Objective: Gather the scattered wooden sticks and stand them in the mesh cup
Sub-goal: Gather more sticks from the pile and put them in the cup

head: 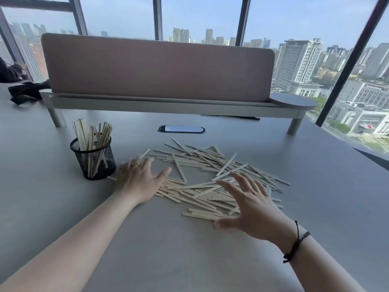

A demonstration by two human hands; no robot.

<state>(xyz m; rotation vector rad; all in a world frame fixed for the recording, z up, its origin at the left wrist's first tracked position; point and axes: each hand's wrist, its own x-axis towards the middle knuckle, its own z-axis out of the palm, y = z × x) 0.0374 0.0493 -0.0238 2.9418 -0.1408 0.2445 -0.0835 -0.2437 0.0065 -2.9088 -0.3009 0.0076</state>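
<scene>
Head view: flat pale wooden sticks (202,182) lie scattered on the grey table (189,249), just right of a black wire-mesh cup (93,161) already holding some upright. Left hand (136,182) and right hand (250,209) flank the pile, fingers spread wide, holding nothing.

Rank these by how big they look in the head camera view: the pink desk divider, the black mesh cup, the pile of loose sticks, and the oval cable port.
1. Pink desk divider
2. Pile of loose sticks
3. Black mesh cup
4. Oval cable port

The divider stands farthest away, so its lead is real.
</scene>
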